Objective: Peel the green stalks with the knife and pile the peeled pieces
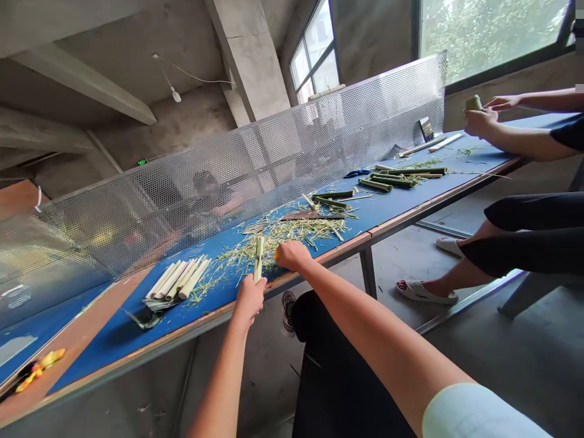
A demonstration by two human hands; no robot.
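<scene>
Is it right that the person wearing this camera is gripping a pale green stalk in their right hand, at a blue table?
Not quite: it's the left hand, not the right, that grips the pale green stalk. The head view shows it. The blue table is right.

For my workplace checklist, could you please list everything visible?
Table: one, blue, across centre
Perforated screen: one, grey, behind table
Peeled sticks: several, cream, table's left
Shavings: many, yellowish, table's middle
Flat piece: one, brown, among shavings
Stems: several, green, table's right
Unclear item: one, yellow, lower left
Bulb: one, white, upper left
Windows: two, dark frames, upper right
Seated person: one, dark clothes, right
Held stick: one, pale green, centre
Tool: one, yellow handle, at stick
Left hand: one, bare, around stick
Right hand: one, bare, on tool
</scene>
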